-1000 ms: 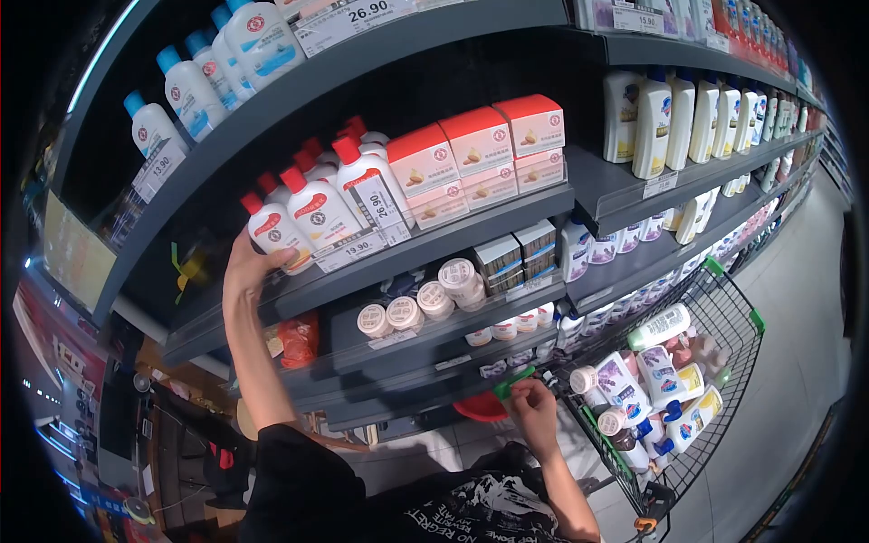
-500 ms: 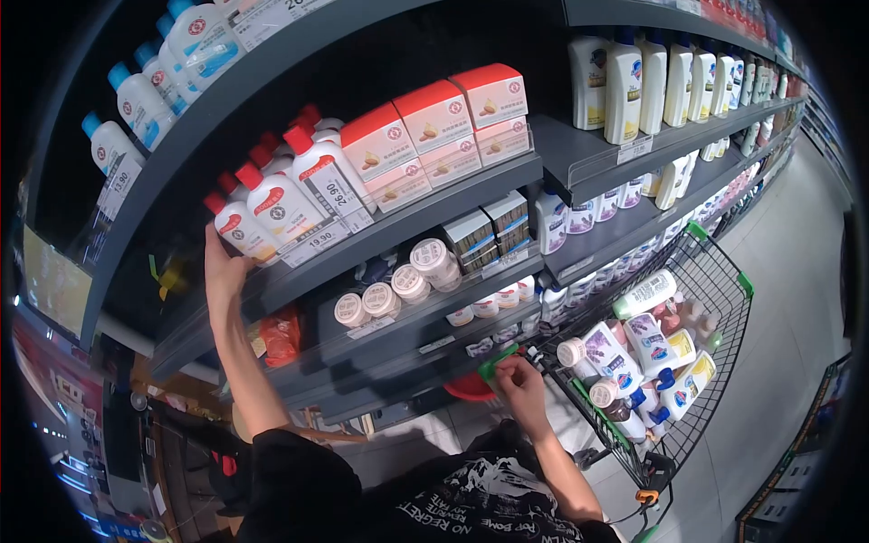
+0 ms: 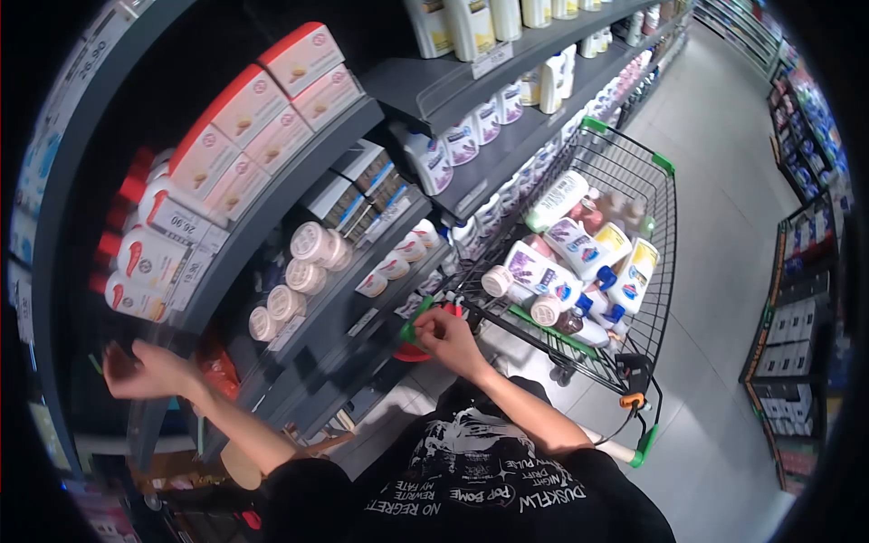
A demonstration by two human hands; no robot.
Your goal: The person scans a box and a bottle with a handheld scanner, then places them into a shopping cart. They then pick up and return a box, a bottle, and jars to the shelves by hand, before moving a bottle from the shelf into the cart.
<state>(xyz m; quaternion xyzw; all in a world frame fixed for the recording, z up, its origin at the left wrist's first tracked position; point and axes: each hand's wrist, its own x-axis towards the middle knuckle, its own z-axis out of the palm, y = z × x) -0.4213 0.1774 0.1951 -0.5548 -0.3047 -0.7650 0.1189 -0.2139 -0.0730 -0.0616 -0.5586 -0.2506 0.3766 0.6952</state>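
My left hand point(image 3: 143, 368) is open, with its thumb and fingers apart and nothing in it. It hovers just below and in front of white bottles with red caps point(image 3: 140, 262) on the shelf at left. Curled fingers of my right hand point(image 3: 445, 337) rest at the green end of the shopping cart handle point(image 3: 416, 319); my forearm hides much of the bar. The shopping cart point(image 3: 665, 244) stands to the right, holding a lavender-label bottle point(image 3: 534, 276), a pale green bottle point(image 3: 557, 201), a yellow-label bottle point(image 3: 634, 276) and small round jars point(image 3: 496, 281).
Red-topped pink boxes point(image 3: 244, 113) stand beside the bottles. Lower down are several lidded jars point(image 3: 312, 244) and dark boxes point(image 3: 367, 185). More body-wash bottles point(image 3: 471, 27) line the shelves ahead. A tiled aisle point(image 3: 706, 163) runs along the right, bordered by another display point(image 3: 783, 344).
My left hand has come away from the red-capped bottles and dropped lower, its fingers now apart. The view has turned right, while my right hand stays at the cart handle.
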